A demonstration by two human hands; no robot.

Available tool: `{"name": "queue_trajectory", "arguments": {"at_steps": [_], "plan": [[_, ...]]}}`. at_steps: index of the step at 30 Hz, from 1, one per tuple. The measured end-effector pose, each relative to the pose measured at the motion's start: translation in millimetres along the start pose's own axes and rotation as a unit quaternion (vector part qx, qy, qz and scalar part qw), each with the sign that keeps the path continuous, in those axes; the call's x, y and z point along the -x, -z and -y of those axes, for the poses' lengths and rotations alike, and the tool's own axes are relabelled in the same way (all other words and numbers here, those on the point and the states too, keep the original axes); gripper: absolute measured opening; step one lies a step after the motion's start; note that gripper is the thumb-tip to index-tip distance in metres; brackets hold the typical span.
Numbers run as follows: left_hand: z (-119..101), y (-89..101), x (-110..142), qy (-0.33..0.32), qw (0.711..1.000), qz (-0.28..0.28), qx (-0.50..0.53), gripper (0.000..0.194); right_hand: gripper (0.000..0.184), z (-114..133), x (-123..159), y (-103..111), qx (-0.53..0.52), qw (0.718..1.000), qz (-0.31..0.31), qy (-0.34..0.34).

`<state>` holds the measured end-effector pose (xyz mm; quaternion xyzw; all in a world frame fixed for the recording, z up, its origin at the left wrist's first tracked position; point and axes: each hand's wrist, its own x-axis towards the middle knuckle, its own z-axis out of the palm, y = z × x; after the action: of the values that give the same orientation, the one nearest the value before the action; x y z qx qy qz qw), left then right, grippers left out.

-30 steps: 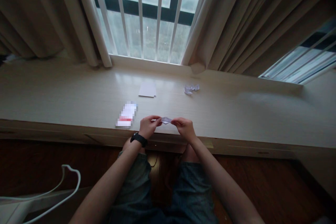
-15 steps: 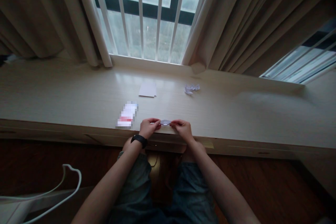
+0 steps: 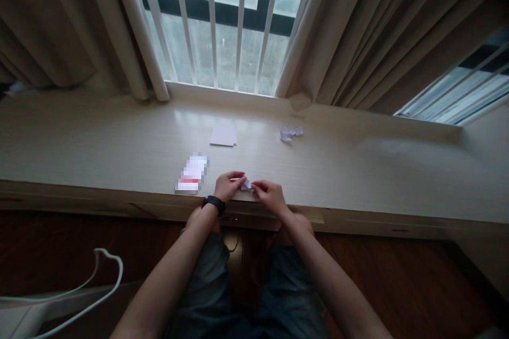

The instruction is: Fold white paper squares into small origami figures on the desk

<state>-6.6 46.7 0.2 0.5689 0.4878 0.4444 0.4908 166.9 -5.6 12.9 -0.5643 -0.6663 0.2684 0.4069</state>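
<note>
A small piece of folded white paper [image 3: 246, 185] is held just over the front edge of the pale counter [image 3: 338, 169]. My left hand [image 3: 227, 185], with a black watch [image 3: 215, 203] at its wrist, pinches the paper's left side between thumb and fingers. From the right, my right hand [image 3: 272, 195] has thumb and fingertips closed on the paper's right corner. Parts of the paper are hidden behind the fingers, so its full shape cannot be made out.
A stack of white paper squares [image 3: 223, 135] lies farther back on the counter. Right of it are folded paper pieces [image 3: 290, 133]. A blurred-out phone-like object [image 3: 192, 174] lies to the left. Behind stand a barred window [image 3: 226, 37] and curtains [image 3: 350, 32]. A white cable [image 3: 119, 270] loops at lower left.
The paper has gone from stretched flat between both hands to tilted, with a pointed shape showing. My left hand has turned and risen slightly; my right hand has shifted left.
</note>
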Motion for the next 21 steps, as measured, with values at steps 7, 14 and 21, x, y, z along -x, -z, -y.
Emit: {"name": "queue_trajectory", "arguments": {"at_steps": [7, 14, 21], "plan": [[2.3, 3.1, 0.7, 0.071, 0.986, -0.018, 0.149, 0.040, 0.015, -1.5, -1.8, 6.6, 0.044, 0.999, 0.007, -0.026], [-6.8, 7.5, 3.0, 0.103, 0.971, 0.005, 0.216, 0.043, 0.021, -10.1, 4.3, 5.0, 0.023, 1.000, -0.003, -0.019], [-6.1, 6.5, 2.9, 0.092, 0.976, 0.009, 0.197, 0.050, 0.023, -2.7, 7.0, -4.0, 0.053, 0.998, -0.026, -0.029]]}}
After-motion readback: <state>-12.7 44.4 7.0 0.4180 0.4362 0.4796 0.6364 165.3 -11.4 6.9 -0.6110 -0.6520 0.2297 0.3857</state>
